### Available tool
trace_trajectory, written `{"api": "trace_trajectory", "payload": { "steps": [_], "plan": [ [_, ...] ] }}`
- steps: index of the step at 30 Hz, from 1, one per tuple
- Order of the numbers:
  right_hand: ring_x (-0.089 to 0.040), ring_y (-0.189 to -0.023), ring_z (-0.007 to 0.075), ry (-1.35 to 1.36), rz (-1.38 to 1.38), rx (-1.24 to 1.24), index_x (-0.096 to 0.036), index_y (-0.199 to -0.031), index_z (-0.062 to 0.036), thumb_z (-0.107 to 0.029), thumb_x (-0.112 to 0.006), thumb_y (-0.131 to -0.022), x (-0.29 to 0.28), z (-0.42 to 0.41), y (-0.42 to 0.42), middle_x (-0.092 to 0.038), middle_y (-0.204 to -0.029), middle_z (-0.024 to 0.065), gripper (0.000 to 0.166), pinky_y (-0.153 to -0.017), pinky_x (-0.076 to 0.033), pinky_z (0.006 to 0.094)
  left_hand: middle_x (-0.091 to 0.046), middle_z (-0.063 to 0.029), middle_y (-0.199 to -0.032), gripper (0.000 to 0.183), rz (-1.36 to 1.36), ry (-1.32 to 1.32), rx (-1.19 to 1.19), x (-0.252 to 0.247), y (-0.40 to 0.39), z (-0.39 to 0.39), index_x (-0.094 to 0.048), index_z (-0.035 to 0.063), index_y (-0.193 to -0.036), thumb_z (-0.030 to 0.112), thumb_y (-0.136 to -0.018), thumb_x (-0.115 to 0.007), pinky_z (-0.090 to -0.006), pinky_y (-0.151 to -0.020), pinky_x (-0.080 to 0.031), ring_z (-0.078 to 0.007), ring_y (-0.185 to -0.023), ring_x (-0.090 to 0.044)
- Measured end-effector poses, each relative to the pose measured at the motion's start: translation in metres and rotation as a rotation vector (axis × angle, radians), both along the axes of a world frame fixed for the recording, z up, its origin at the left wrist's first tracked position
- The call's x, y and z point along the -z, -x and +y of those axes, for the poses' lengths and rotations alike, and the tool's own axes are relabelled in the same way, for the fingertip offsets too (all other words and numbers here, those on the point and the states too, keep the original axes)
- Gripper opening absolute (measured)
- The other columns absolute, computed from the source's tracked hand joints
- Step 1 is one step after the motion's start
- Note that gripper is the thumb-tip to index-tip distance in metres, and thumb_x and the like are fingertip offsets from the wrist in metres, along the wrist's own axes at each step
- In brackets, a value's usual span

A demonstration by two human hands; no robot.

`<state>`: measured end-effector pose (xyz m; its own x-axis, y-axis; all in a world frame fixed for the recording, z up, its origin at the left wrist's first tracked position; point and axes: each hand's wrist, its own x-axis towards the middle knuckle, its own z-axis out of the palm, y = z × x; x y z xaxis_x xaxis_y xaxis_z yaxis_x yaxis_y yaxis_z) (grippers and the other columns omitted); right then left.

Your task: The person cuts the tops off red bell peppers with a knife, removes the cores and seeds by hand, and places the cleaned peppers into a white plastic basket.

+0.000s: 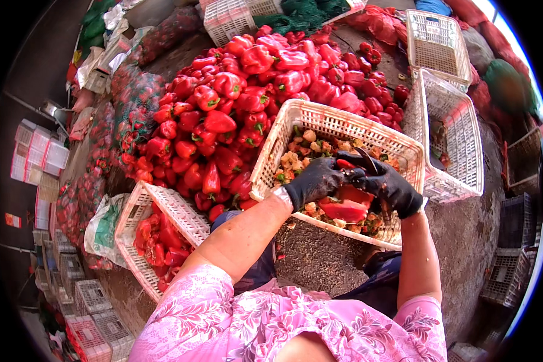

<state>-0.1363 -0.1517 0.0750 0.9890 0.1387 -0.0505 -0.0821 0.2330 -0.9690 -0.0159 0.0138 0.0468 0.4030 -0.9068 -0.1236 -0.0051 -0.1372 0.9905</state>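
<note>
My left hand [316,180], in a black glove, has its fingers curled together against my right hand. A red bit of pepper [344,164] shows between the two hands, but the fingers hide what the left hand grips. My right hand [387,183], also gloved, is closed on a knife [366,159] whose dark curved blade points up and away. Just below both hands is a cut-open red bell pepper [347,209]; its support is hidden. Under them a white plastic crate [335,115] contains pepper cores and seeds [294,163].
A large heap of red bell peppers [235,95] rises beyond the crate. At left, a tilted crate [131,226] holds cut red pepper pieces [163,244]. Two white crates [452,135] [439,40] stand at right. Filled mesh sacks [135,104] line the left side.
</note>
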Motion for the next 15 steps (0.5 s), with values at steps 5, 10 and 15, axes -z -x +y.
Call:
{"api": "trace_trajectory", "payload": {
  "steps": [5,10,15],
  "plan": [
    [-0.056,-0.100,0.0141,0.069,-0.052,-0.027,-0.063,-0.114,-0.0015,-0.022,-0.063,-0.089,0.033,-0.017,-0.011,-0.065,-0.109,0.0040,0.032,-0.094,-0.040,0.0282,-0.058,-0.0024,-0.115,0.045,0.056,-0.058,0.084,-0.006,0.001,-0.008,-0.051,0.0027,-0.128,0.031,-0.094,-0.059,-0.0236,-0.092,-0.042,-0.0079,-0.105,-0.052],
    [-0.061,-0.066,0.0135,0.006,0.050,0.261,-0.064,-0.112,-0.0047,-0.024,-0.055,-0.093,0.052,-0.020,-0.020,-0.064,-0.092,0.0043,0.029,-0.054,-0.048,0.0254,-0.060,-0.0020,-0.116,0.045,0.333,0.204,-0.025,0.003,-0.002,-0.003,-0.053,0.0037,-0.127,0.038,-0.098,-0.047,-0.0248,-0.093,-0.043,-0.0100,-0.106,-0.055],
    [-0.062,-0.069,0.0079,0.191,-0.043,0.810,-0.063,-0.117,-0.0101,-0.031,-0.053,-0.096,0.011,-0.001,-0.012,-0.064,-0.088,0.0059,0.031,-0.043,-0.045,0.0229,-0.063,-0.0051,-0.108,0.038,0.604,0.068,-0.392,0.011,-0.019,-0.008,-0.054,0.0077,-0.124,0.033,-0.098,-0.045,-0.0275,-0.068,-0.055,-0.0151,-0.085,-0.064]
  ]
}}
